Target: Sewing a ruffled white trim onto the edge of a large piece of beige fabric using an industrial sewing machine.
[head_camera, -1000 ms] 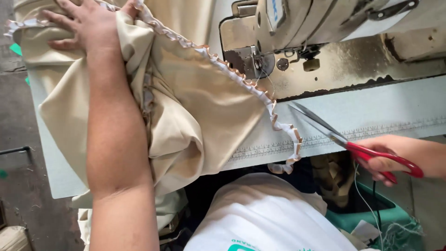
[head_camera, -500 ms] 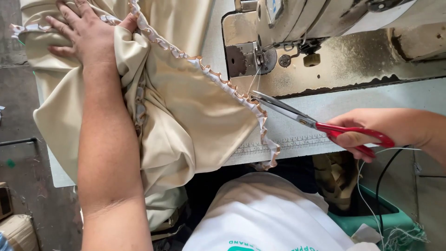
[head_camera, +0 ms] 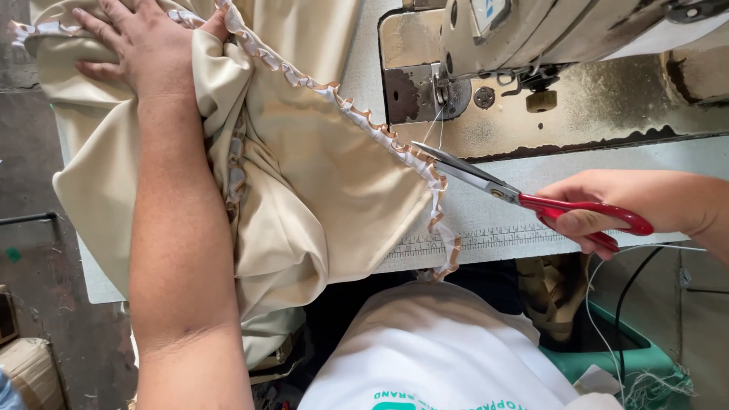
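Right grip (head_camera: pixel 600 209) clenches red-handled steel scissors (head_camera: pixel 524 196) at the ruffled trim (head_camera: pixel 364 121); left hand (head_camera: pixel 144 45) flattens smooth cream fabric (head_camera: pixel 326 197).

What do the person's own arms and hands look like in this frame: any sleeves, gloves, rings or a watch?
Both are bare. The left hand and its forearm show no glove, ring, watch or sleeve up to the elbow. The right hand is bare too, no glove or ring visible, with the wrist uncovered to the frame edge. The forearms look broad, the nails short and plain. A white shirt covers the torso below.
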